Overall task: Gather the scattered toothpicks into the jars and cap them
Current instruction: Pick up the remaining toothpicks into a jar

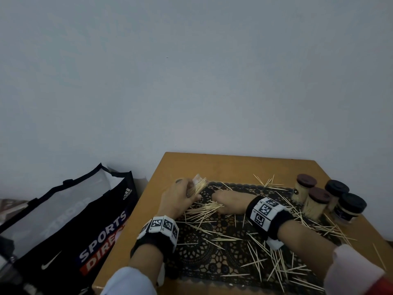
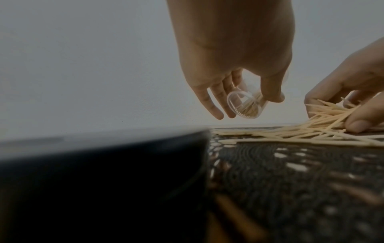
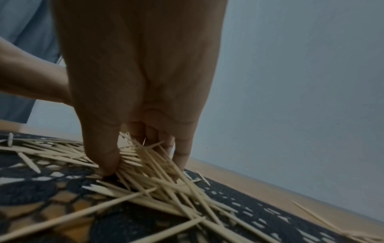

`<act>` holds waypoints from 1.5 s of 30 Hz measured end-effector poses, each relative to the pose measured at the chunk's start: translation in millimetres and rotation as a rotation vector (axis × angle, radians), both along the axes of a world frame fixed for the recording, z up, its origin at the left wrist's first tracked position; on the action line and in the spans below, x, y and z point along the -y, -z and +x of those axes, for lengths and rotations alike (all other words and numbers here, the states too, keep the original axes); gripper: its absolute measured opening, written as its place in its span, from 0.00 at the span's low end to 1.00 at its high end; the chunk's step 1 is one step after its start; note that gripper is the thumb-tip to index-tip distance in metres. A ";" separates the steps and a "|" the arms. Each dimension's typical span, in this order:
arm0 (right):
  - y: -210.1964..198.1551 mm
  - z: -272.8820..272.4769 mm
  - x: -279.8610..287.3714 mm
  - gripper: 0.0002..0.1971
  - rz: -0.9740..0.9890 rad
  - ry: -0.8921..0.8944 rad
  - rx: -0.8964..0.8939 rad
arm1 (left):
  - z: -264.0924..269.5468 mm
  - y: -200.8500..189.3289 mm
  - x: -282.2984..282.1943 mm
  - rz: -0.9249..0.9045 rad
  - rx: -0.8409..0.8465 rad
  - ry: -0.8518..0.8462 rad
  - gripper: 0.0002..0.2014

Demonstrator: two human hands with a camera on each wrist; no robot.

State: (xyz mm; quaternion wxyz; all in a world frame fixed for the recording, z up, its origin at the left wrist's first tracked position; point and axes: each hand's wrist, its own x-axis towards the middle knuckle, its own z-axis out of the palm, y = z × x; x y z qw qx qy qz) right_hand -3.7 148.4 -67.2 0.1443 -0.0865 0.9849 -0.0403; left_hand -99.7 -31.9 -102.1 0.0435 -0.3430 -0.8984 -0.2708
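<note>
My left hand (image 1: 180,199) grips a clear uncapped jar (image 1: 197,185) tilted above the mat's far left; the jar (image 2: 245,105) is partly filled with toothpicks. Just right of it my right hand (image 1: 225,202) is down on the black lace mat (image 1: 204,252), thumb and fingers (image 3: 106,157) pinching a bundle of toothpicks (image 3: 149,161) out of the pile (image 1: 204,209). Many more toothpicks (image 1: 270,258) lie scattered over the mat and table. Several capped jars (image 1: 314,201) full of toothpicks stand at the right.
The wooden table (image 1: 234,167) stands against a plain grey wall. A black shopping bag (image 1: 70,226) stands on the floor left of the table. The capped jars with dark lids (image 1: 350,205) crowd the right edge.
</note>
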 end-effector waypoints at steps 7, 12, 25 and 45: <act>0.7 2.2 5.7 0.13 0.033 0.012 0.012 | 1.0 -0.3 0.6 -0.002 0.000 0.002 0.25; -0.4 4.4 4.7 0.11 0.008 0.036 0.004 | 1.2 0.1 0.8 0.000 -0.002 0.002 0.26; -1.3 9.9 -3.8 0.10 -0.118 0.124 -0.004 | 4.1 -5.0 1.6 0.015 -0.049 -0.094 0.26; -40.3 -7.9 5.6 0.06 -1.480 0.469 -0.482 | 8.7 -7.2 -2.6 0.052 0.063 0.086 0.22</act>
